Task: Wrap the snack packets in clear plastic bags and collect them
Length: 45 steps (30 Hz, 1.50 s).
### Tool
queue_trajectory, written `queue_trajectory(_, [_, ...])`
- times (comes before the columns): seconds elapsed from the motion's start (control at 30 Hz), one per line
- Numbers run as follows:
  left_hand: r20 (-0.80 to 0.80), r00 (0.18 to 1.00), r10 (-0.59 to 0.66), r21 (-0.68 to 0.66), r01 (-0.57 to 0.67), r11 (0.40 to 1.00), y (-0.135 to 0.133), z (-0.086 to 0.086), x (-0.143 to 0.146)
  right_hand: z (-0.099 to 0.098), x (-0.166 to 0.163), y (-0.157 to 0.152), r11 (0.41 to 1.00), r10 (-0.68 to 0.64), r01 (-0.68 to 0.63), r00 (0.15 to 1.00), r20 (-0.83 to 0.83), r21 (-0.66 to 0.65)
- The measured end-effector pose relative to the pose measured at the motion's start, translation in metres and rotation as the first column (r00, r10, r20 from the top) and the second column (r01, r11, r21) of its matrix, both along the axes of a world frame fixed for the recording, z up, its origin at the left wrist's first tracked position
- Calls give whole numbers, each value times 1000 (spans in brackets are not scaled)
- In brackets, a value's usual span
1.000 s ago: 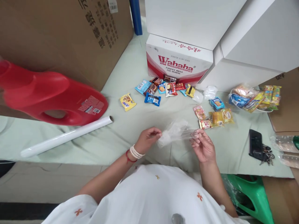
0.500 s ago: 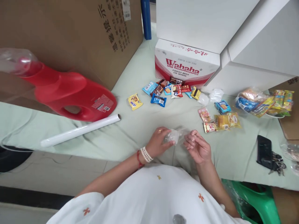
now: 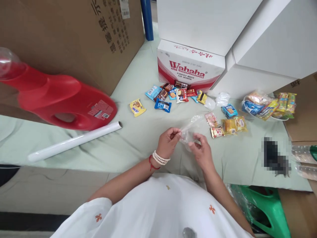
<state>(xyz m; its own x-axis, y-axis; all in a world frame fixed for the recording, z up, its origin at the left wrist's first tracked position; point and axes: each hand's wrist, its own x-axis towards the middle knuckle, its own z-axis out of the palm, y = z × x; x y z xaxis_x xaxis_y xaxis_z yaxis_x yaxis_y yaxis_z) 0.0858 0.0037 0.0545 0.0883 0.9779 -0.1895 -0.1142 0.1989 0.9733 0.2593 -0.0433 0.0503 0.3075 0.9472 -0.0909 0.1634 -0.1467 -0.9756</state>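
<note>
Clear plastic bag (image 3: 191, 128) hangs crumpled between both hands, just above the pale green sheet (image 3: 133, 145), near centre. I note the left hand (image 3: 168, 142) with fingertips pressed together, pinching the bag's left edge. The right hand (image 3: 201, 152) pinches its near right part likewise. Snack packets (image 3: 162, 105) lie scattered farther off, and the red jug (image 3: 66, 99) and white roll (image 3: 74, 141) are well left.

A red jug (image 3: 61, 102) lies at left, a white roll (image 3: 74, 141) just below. Snack packets (image 3: 170, 96) lie scattered before the Wahaha box (image 3: 189, 67), upper centre.
</note>
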Motion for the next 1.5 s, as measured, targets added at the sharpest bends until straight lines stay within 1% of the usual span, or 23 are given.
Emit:
queue_trajectory(0.07, [17, 1000, -24, -17, 24, 1000, -1, -1, -8, -3, -10, 0, 999, 9, -11, 998, 63, 35])
queue_trajectory(0.13, [32, 998, -45, -53, 47, 998, 3, -3, -21, -2, -7, 4, 999, -22, 21, 999, 29, 40])
queue_trajectory(0.17, [33, 998, -53, -72, 55, 996, 6, -4, -29, 0, -1, 7, 1000, -11, 11, 1000, -24, -2])
queue_trajectory(0.2, [29, 998, -61, -88, 63, 994, 10, -5, -38, 2, 6, 9, 997, 26, -33, 995, -94, -73])
queue_trajectory(0.27, [21, 997, -73, -109, 75, 991, 19, -6, -53, 5, 17, 12, 960, 105, -166, 961, -257, -227])
queue_trajectory(0.3, [19, 997, -72, -113, 74, 991, 23, -7, -60, 6, 21, 12, 934, 121, -220, 937, -329, -283])
queue_trajectory(0.37, [26, 998, -54, -113, 57, 992, 30, -9, -72, 6, 23, 12, 906, 90, -249, 904, -417, -344])
queue_trajectory(0.47, [45, 999, -13, -128, 19, 992, 35, -14, -86, 2, 18, 12, 906, 4, -191, 896, -443, -378])
queue_trajectory(0.53, [50, 999, -1, -154, 8, 988, 35, -17, -94, -4, 14, 12, 907, -30, -163, 894, -446, -388])
queue_trajectory(0.63, [91, 996, 0, -215, 19, 977, 30, -18, -105, -13, 11, 12, 916, -18, -162, 897, -441, -366])
queue_trajectory(0.7, [196, 980, 7, -285, 50, 957, 28, -15, -108, -16, 11, 12, 927, 22, -172, 911, -411, -333])
queue_trajectory(0.77, [327, 944, 51, -349, 71, 934, 29, -11, -108, -16, 10, 13, 944, 24, -149, 921, -390, -295])
queue_trajectory(0.8, [376, 923, 88, -366, 61, 929, 30, -9, -107, -15, 9, 13, 953, 8, -127, 918, -397, -275])
queue_trajectory(0.9, [422, 879, 222, -368, -58, 928, 36, -6, -99, -11, 3, 16, 971, -45, -72, 880, -473, -226])
queue_trajectory(0.97, [362, 881, 304, -408, -144, 902, 36, -8, -92, -10, -3, 18, 975, -50, -69, 858, -511, -210])
queue_trajectory(1.03, [231, 909, 346, -486, -200, 851, 29, -13, -82, -11, -11, 19, 976, -43, -76, 854, -518, -206])
queue_trajectory(1.07, [164, 929, 333, -516, -207, 831, 24, -17, -76, -13, -16, 19, 975, -39, -82, 853, -520, -207])
queue_trajectory(1.1, [103, 949, 299, -523, -204, 827, 19, -20, -71, -15, -22, 19, 974, -33, -90, 851, -524, -209])
queue_trajectory(1.17, [18, 975, 222, -474, -187, 860, 10, -27, -59, -16, -33, 16, 971, -31, -107, 832, -553, -215])
queue_trajectory(1.2, [-9, 979, 202, -436, -185, 881, 7, -29, -53, -15, -39, 14, 968, -36, -116, 814, -579, -224])
queue_trajectory(1.27, [-36, 976, 214, -367, -212, 906, 7, -32, -42, -11, -48, 10, 957, -60, -141, 761, -646, -255])
queue_trajectory(1.37, [-14, 965, 263, -321, -254, 912, 13, -30, -33, 2, -51, 6, 936, -106, -191, 649, -754, -296])
queue_trajectory(1.5, [22, 945, 326, -294, -305, 906, 19, -19, -35, 20, -38, 6, 940, -137, -205, 501, -855, -271])
